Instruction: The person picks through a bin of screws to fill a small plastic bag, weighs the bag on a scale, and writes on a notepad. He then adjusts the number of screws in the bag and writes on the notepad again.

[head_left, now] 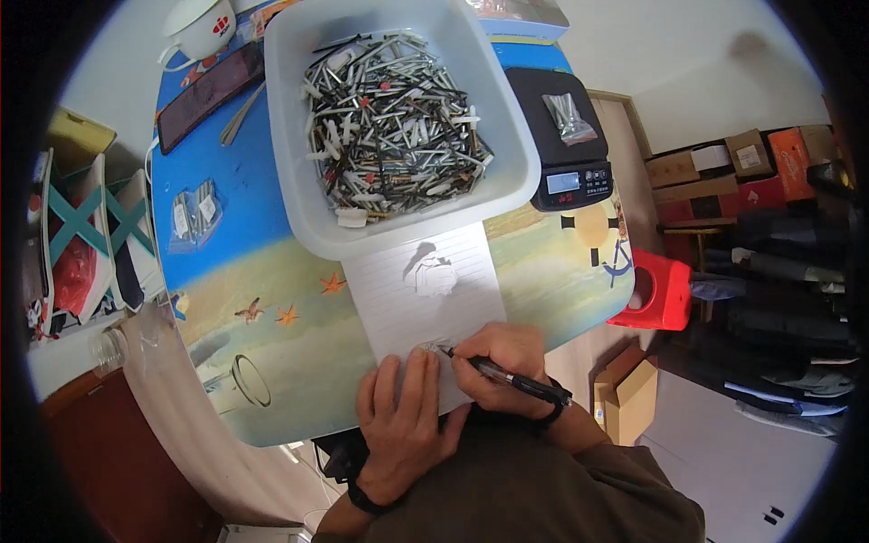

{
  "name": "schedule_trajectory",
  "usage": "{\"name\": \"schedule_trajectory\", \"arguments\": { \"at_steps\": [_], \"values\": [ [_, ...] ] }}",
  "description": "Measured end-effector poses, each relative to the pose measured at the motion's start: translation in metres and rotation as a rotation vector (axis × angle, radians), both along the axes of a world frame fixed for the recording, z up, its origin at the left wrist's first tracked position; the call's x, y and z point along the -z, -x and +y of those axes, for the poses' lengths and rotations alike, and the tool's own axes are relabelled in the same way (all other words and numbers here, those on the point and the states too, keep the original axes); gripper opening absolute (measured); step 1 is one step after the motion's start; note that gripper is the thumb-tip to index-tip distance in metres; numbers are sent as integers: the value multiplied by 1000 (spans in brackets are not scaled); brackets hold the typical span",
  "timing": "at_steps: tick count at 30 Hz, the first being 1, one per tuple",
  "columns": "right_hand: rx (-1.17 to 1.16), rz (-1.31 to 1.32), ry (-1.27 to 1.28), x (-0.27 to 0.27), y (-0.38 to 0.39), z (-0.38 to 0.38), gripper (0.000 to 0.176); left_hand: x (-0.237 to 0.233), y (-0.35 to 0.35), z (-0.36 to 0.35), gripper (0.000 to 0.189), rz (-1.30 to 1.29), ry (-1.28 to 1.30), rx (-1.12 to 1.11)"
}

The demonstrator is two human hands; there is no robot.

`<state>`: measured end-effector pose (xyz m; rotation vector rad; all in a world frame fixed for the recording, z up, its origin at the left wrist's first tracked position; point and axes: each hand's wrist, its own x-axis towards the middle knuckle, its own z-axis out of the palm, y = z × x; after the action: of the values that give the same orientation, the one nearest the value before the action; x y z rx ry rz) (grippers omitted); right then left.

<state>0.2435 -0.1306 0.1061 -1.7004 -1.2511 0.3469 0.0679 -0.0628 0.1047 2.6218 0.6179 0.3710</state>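
My right hand [503,362] grips a black pen [516,378], its tip down on a sheet of lined paper [471,262]. Beside it, my left hand [406,412] lies flat on the lower part of the same sheet, fingers stretched out. A pale cut-out or drawn shape with a dark patch above it shows on the upper half of the paper; I cannot make out what it is. Just beyond the sheet stands a white plastic tub [312,231] full of loose screws and nails [389,127], with some white plugs and red bits mixed in.
Right of the tub, a small clear bag of screws [569,119] rests on a black digital scale [576,184]. At left lie more bagged screws [195,215] and a phone [211,97], with a white mug [198,29] behind. A red bin [663,291] and a cardboard box [625,398] stand beyond the table's right edge.
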Motion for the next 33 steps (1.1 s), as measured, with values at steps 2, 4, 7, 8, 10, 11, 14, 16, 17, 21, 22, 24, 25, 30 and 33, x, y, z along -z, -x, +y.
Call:
{"name": "schedule_trajectory", "arguments": {
  "at_steps": [2,4,7,8,10,11,14,16,17,21,22,24,25,30,33],
  "values": [
    [8,14,-1,-3,0,-1,16,-1,0,-1,69,2,-3,4],
    [1,40,40,-6,0,-1,13,-1,0,-1,69,5,-9,6],
    [3,66,13,-4,0,-1,14,-2,0,-1,70,10,-17,10],
    [6,67,11,-4,0,-1,14,-3,-1,-1,70,12,-18,6],
    [-5,68,9,-4,1,-2,14,-4,0,-2,71,18,-19,5],
    [-4,70,8,-4,1,-2,14,-4,0,-2,70,20,-22,5],
    [6,71,-16,-5,1,-1,15,-4,1,-2,69,23,-21,4],
    [-64,42,-13,-6,-4,-4,15,-4,2,-2,69,34,-21,-12],
    [-76,57,-19,-5,-3,-6,15,-4,1,-2,69,28,-13,-11],
    [12,309,-83,-6,-2,-9,14,-6,-1,-2,69,30,-22,-14],
    [26,305,-80,-8,-3,-8,14,-6,0,-2,69,35,-23,-17],
    [19,262,-48,-10,-4,-7,15,-5,-1,-2,70,16,-30,-15],
    [5,269,-30,-10,-5,-7,15,-4,-1,-2,70,17,-30,-15],
    [-41,307,-1,-9,-10,-8,17,-5,0,-2,71,30,-18,-7],
    [-67,317,53,-12,-12,-7,19,-3,0,-2,71,26,-13,-9]
  ]
}}
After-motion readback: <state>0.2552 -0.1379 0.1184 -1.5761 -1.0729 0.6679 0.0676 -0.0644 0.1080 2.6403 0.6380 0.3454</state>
